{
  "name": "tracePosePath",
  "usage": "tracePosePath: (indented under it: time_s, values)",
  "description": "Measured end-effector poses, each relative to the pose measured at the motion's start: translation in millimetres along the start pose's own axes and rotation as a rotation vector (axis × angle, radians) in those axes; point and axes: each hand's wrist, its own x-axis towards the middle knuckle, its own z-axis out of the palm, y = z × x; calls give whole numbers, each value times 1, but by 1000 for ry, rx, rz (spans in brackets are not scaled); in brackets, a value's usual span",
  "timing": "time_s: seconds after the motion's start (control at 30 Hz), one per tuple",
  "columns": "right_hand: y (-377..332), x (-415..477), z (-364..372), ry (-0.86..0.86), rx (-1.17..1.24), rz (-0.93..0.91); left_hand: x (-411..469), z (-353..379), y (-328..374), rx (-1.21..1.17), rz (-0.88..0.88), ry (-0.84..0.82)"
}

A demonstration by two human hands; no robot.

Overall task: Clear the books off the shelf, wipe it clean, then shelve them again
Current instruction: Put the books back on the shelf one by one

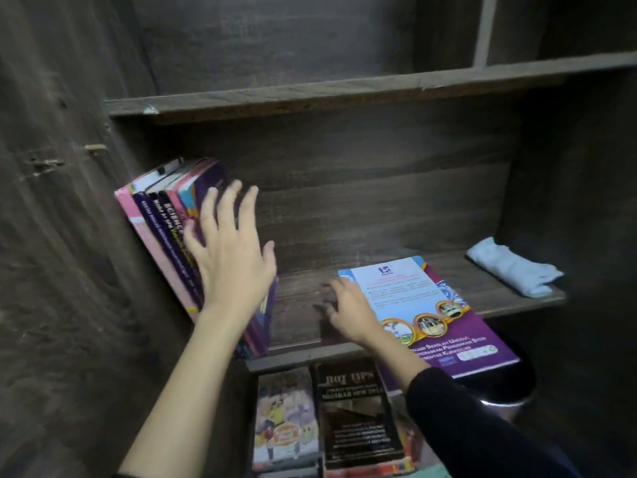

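Here, in the middle of the frame, a dark brown wooden shelf [303, 305] runs across a cabinet of the same wood. At its left end a row of pink, navy and purple books [155, 229] stands on edge, leaning towards the upper left against the cabinet wall. The person's left hand [231, 250] is open, its fingers straight and fanned out, with the palm laid against the outermost purple cover of that row. It curls round nothing.

Right of centre, a purple and light-blue softcover book [431, 305] lies flat on the shelf, and its near end sticks out past the front edge. The right hand [348, 308], coming out of a black sleeve [458, 419], is open too. Its fingers are splayed over the bare board at that book's left edge. They are blurred, so I cannot tell how much of them touches the cover.

At the far right of the shelf sits a folded white cloth [510, 270], well apart from both hands. Below the shelf, at the bottom centre, a cartoon-covered book [284, 419] and a black-covered book [358, 408] lie side by side.
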Motion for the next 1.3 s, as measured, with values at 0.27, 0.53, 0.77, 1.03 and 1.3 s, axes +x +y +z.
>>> tracePosePath:
  time_s: [0.27,0.53,0.77,1.03,1.3]
  values:
    - [87,-32,-78,153,-310,363,-24,69,71,-292,-180,-494]
    - [139,-72,-104,169,-306,697,-69,126,105,-373,-301,-1157]
    - [151,-78,-105,106,-55,725,-84,137,112,-425,-431,-1044]
    - [151,-78,-108,138,88,802,-109,158,116,-856,-711,-981]
    - [144,-89,-126,40,707,894,-114,173,106,-989,-694,-1037]
